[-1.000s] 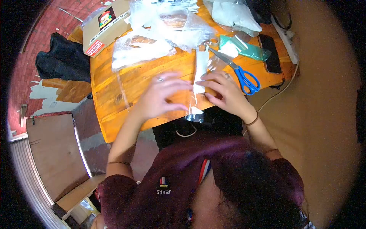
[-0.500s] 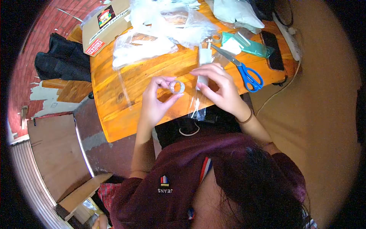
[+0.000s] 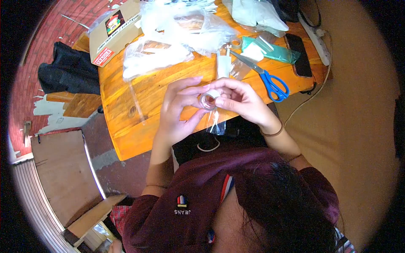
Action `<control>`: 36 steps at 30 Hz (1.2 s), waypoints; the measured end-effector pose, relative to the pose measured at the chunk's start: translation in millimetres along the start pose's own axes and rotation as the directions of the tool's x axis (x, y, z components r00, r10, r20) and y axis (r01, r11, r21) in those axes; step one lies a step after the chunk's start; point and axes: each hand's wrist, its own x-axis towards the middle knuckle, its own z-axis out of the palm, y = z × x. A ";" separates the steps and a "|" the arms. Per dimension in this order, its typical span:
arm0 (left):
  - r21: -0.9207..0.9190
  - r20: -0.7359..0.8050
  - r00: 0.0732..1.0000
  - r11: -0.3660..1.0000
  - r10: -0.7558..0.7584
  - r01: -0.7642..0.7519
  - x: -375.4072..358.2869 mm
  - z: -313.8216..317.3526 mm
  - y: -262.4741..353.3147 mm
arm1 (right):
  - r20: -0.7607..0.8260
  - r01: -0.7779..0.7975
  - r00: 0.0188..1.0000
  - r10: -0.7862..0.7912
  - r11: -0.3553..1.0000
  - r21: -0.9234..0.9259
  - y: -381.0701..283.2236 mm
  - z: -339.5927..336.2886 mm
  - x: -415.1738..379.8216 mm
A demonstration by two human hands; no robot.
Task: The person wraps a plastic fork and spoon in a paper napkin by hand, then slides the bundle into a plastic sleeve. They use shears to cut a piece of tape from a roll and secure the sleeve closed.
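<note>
A small roll of clear tape is gripped between the thumb and fingers of my left hand. My right hand has its thumb and fingertips pinched on the roll's right rim. Under the hands, a clear plastic wrapper hangs past the table's near edge. Just beyond my right fingers lies a white rectangular piece in clear plastic. To the right rest blue-handled scissors, blades pointing up and left.
Crumpled clear plastic bags cover the far side of the wooden table. A cardboard box stands at the far left. A green packet, a phone and a second tape roll lie far right. A white power strip is beside them.
My right hand has moved left and closed onto the tape roll. My left hand has shifted slightly right with the roll, so both hands now meet at it.
</note>
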 end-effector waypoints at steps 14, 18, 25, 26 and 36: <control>0.024 -0.003 1.000 1.000 0.019 -0.019 3.3 4.9 1.2 | -0.119 0.086 0.989 -0.090 0.996 -0.038 -14.3 3.3 -8.3; 0.077 0.018 0.999 0.996 0.038 -0.040 7.4 3.7 2.6 | -0.172 0.096 0.980 -0.104 0.994 -0.060 -20.1 0.2 -8.8; 0.180 0.074 0.994 0.980 0.076 -0.088 10.2 7.8 0.7 | -0.276 0.079 0.952 -0.135 0.975 -0.206 -10.7 -7.5 -5.8; 0.205 0.070 0.994 0.974 0.089 -0.101 10.1 9.6 -0.3 | -0.296 0.068 0.947 -0.127 0.977 -0.202 -8.2 -7.6 -5.8; -0.095 -0.095 0.946 0.949 -0.308 0.300 -9.6 46.6 -5.0 | -0.387 0.143 0.764 -0.516 0.720 -0.679 -13.3 -12.6 2.1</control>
